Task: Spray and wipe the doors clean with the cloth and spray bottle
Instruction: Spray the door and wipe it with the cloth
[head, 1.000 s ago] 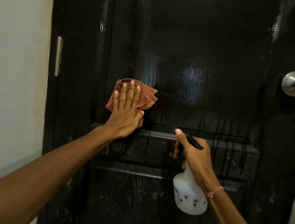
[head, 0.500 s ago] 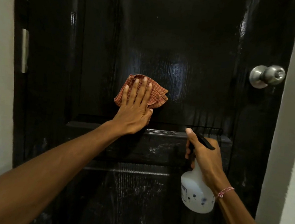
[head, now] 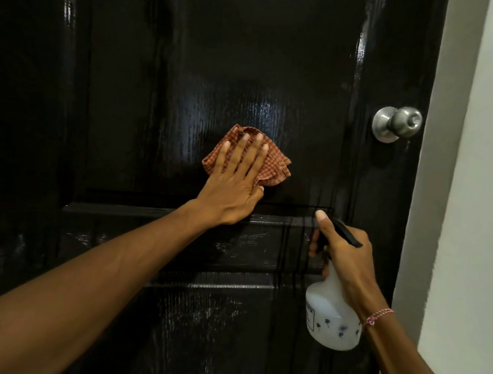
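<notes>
A glossy black panelled door [head: 190,62] fills the view, wet and streaked with drips near its middle rail. My left hand [head: 234,179] lies flat with fingers spread, pressing a crumpled orange checked cloth [head: 274,165] against the door's upper panel just above the rail. Lower right, my right hand [head: 343,255] grips the neck of a white translucent spray bottle [head: 328,322] with a black trigger head, index finger raised, nozzle close to the door surface.
A round silver door knob [head: 398,122] sticks out at the door's right edge. A pale wall [head: 482,207] and door frame run down the right side.
My left hand and the cloth have slid rightward across the door panel. The view has shifted right too, so the hinge side has left the frame. The bottle hand keeps its grip.
</notes>
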A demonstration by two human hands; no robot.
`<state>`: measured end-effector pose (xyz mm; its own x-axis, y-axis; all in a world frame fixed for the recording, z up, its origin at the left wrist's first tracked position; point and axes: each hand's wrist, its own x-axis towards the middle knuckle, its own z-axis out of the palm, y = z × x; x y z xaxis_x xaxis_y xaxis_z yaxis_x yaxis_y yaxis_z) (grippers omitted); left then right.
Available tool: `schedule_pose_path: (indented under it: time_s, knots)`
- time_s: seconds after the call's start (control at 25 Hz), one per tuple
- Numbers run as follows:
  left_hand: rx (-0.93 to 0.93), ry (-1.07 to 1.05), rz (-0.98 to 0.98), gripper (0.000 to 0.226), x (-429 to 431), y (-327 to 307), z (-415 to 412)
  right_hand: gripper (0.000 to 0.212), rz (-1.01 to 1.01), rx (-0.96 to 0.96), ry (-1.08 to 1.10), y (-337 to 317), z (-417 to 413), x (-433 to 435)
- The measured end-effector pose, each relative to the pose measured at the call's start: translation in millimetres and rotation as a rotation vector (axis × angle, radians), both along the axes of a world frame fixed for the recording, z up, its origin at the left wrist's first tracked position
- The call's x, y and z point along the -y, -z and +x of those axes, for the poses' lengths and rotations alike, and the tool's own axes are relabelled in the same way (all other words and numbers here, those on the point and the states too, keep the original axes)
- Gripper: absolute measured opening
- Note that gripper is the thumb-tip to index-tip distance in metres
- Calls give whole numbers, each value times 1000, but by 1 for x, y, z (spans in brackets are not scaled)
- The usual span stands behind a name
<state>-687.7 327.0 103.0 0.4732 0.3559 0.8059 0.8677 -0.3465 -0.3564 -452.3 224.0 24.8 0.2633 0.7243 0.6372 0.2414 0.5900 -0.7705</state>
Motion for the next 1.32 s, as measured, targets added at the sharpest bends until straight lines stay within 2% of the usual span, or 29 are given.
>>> schedule_pose_path:
  time_s: [0.32, 0.56, 0.84, 1.12, 1.32]
  knots:
    - [-17, 40, -8, 80, -4, -1, 48, 43, -16, -34, 92, 2, 32, 10]
    - [-79, 77, -40, 79, -6, 8, 102, 58, -50, -19, 178, 14, 73, 8]
    - [-143, 120, -28, 79, -9, 5, 168, 59, -67, -58, 247, 16, 110, 7]
    - [-170, 162, -54, 70, -13, 1, 206, 55, -44, -81, 301, 27, 132, -2]
    - [-47, 284, -170, 68, -9, -11, 241, 55, 18, -146, 341, 17, 144, -6]
